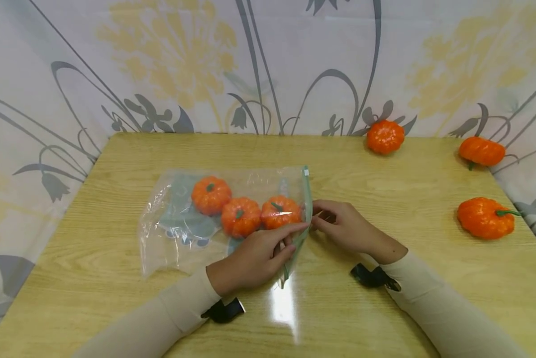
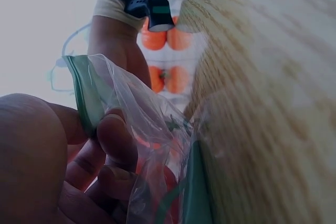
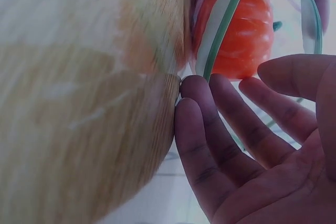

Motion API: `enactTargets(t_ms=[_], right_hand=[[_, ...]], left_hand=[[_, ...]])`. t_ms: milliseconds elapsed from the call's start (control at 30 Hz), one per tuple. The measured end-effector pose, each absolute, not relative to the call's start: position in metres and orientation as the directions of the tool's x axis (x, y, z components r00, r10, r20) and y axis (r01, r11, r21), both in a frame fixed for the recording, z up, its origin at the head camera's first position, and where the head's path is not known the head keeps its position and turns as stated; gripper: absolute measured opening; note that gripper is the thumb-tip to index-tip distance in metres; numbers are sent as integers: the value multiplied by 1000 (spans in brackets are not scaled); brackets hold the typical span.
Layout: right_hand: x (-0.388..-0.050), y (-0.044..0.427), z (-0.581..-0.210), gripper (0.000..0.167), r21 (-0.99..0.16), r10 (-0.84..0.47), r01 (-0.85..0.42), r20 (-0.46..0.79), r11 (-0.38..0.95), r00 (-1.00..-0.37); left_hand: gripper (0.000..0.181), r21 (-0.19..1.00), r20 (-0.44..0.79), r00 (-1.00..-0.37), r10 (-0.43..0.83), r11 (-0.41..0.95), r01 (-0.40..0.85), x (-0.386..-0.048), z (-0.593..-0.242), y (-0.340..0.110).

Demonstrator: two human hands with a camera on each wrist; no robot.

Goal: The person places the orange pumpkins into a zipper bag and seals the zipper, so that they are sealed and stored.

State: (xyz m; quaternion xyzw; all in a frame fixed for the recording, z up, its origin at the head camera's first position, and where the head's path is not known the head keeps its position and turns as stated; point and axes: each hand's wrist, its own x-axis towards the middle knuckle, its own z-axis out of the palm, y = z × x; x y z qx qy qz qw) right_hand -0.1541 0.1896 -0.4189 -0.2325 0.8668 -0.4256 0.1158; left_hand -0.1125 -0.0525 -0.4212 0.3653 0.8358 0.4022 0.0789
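A clear zip bag (image 1: pixel 153 243) with a green closure strip (image 1: pixel 307 191) lies flat on the table, its mouth facing right. Inside are three small orange pumpkins: one (image 1: pixel 211 195) at the back, one (image 1: pixel 241 217) in the middle and one (image 1: pixel 280 211) closest to the mouth. My left hand (image 1: pixel 254 261) pinches the upper lip of the mouth between thumb and finger, lifting its green edge (image 2: pixel 80 90). At the mouth, my right hand (image 1: pixel 350 228) has its fingers extended near the pumpkin (image 3: pixel 247 35), fingertips at the lower lip and thumb apart.
Three more orange pumpkins are on the right of the wood-patterned table (image 1: pixel 93 209): one (image 1: pixel 385 137) at the back edge, one (image 1: pixel 482 151) at the back right corner, one (image 1: pixel 487 218) by the right edge. Flower-patterned fabric (image 1: pixel 276 59) stands behind.
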Motion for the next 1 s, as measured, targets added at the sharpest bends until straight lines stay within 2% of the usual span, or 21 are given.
enactTargets(t_ms=[267,1000], right_hand=[[-153,193,-420,25,-785,-482,-300,2,542,-876],[-164,204,-414,28,-690,-415,-365,103,625,-904]], left_hand=[[48,727,114,-730,673,445,523,-112,-421,-51],[48,722,125,-724,678,438,535,-114,-421,-51]])
